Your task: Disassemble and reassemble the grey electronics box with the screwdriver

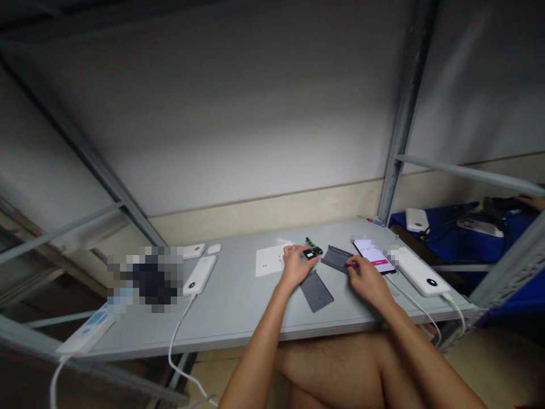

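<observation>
My left hand (295,264) has its thumb and fingers closed around a small green circuit board (314,247) with a black, white-labelled part. Just below that hand, a flat dark grey casing piece (317,292) lies on the table. A second dark grey casing piece (337,258), with a row of slots along its far edge, lies between my hands. At its right end, my right hand (360,275) is closed in a pinch on something small, dark and reddish that I cannot make out. A white sheet with small dark spots (267,261) lies left of my left hand.
A lit phone (373,254) lies beyond my right hand, beside a cabled white power bank (419,272). Another white power bank (201,275) with a cable and a power strip (87,332) are at left. Metal shelf posts (394,170) frame the grey table (230,312).
</observation>
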Demonstrator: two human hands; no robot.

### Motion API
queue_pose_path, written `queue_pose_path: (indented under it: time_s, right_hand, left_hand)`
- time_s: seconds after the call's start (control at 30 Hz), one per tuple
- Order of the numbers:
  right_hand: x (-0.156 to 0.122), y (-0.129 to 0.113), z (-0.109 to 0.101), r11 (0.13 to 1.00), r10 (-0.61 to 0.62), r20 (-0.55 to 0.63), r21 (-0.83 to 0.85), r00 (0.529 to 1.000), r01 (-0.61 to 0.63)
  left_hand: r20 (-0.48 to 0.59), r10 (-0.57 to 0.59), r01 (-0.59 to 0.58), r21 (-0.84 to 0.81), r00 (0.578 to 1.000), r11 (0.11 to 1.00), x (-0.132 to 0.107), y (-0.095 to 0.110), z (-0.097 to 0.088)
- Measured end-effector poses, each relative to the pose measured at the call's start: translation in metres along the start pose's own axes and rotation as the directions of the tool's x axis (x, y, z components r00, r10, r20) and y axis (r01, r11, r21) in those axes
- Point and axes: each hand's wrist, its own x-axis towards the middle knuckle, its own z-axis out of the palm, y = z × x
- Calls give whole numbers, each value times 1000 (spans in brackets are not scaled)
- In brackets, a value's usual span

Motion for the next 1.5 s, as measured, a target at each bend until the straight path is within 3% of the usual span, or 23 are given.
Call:
queue_pose_path:
  time_s: [0.1, 0.2, 0.37, 0.43, 0.5, 0.63, 0.77, 0.97, 1.17, 1.3, 1.5]
  right_hand:
    - [-1, 2, -1, 998, 19, 89, -66, 996, -13]
    - [-2, 1, -4, 996, -2, 127, -90, 992, 13]
    - [-6, -4, -12, 991, 19, 176, -135, 984, 5]
    - [-8, -7, -14, 986, 40, 210, -167, 977, -5]
    - [-9, -11, -13, 979, 58, 234, -206, 970, -9]
    - [-7, -17, -8, 965, 66, 241, -262, 968, -1]
    - [-3, -27, -1, 953, 56, 260, -301, 964, 26]
    - [1, -56, 13, 921, 42, 81, -388, 996, -7]
    - [25, -84, 34, 903, -95, 233, -389, 968, 182]
    - [53, -94, 53, 893, -146, 317, -365, 937, 263]
    - [73, -98, 78, 904, -144, 354, -332, 924, 268]
  left_hand:
    - [55, 10, -12, 40, 998, 999, 25, -6, 17]
    - [79, 58, -64, 75, 995, 995, 25, -11, 21]
    - [57, 125, -131, 115, 991, 985, -21, -20, 8]
    - [106, 245, -258, 131, 964, 957, -46, -24, 3]
    - [166, 278, -302, 138, 946, 943, -68, -27, -1]
    - [169, 163, -202, 246, 972, 948, -90, -26, -5]
    - [127, 27, -70, 345, 991, 936, -89, -20, -9]
    - [64, -165, 130, 366, 984, 922, -87, -20, -9]
    - [32, -85, 63, 428, 996, 902, -94, -19, 0]
    - [-11, -90, 87, 398, 996, 913, -93, -20, 1]
    - [-69, -127, 143, 338, 989, 930, -90, -19, 0]
